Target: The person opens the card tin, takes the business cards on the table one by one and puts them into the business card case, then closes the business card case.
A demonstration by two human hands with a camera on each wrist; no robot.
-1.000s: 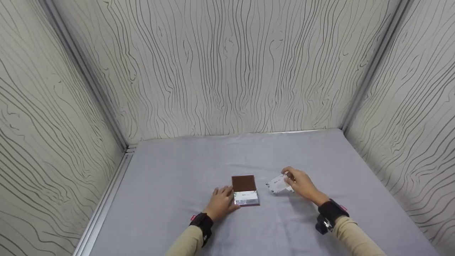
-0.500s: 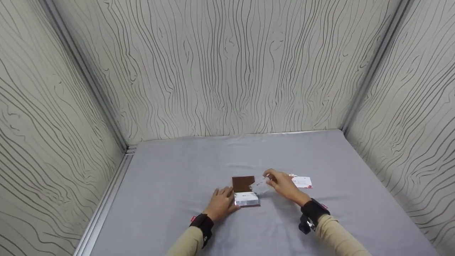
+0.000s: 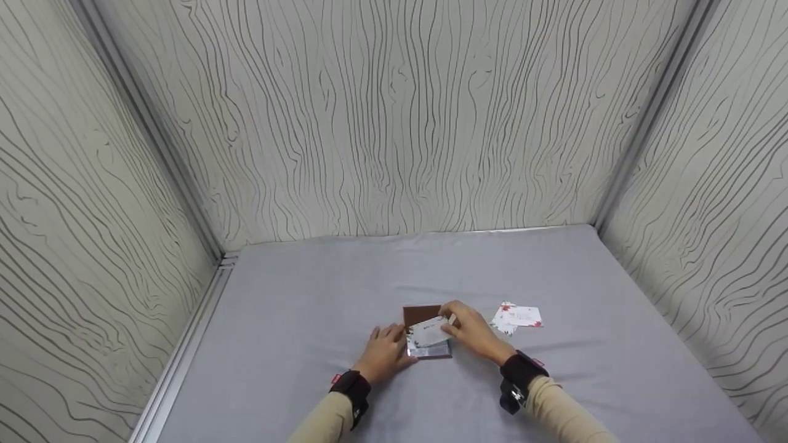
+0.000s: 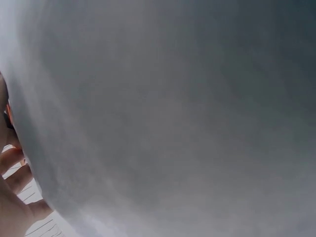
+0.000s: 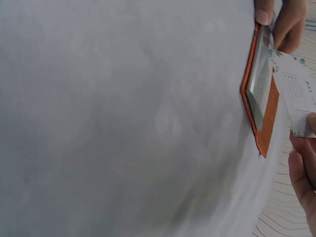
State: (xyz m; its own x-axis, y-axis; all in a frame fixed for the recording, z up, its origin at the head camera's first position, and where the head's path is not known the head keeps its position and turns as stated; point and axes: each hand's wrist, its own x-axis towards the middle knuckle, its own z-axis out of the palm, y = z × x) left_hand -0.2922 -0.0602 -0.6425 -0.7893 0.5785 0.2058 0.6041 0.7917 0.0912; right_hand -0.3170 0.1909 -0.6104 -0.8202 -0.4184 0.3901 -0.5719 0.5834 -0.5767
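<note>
An open brown card case (image 3: 422,312) with a silvery metal holder (image 5: 261,69) lies on the grey cloth. My left hand (image 3: 381,352) rests at its left side, fingers spread, with the thumb pressing the case's near left corner. In the right hand (image 3: 471,329), thumb and fingers pinch a white business card (image 3: 428,332) with green leaf print by its right end. That card is tilted over the case, its free end close to the left fingers, and covers much of the holder. The left wrist view catches only part of the left hand (image 4: 15,197) at its edge.
To the right of the case, a business card with red print (image 3: 523,316) overlaps another white card (image 3: 503,323) on the cloth (image 3: 295,295). Wood-grain patterned panels (image 3: 394,123) enclose the table at the back and both sides.
The right hand has carried a business card leftward from the right side to over the case, uncovering the cards lying on the cloth. The left hand has stayed at the case.
</note>
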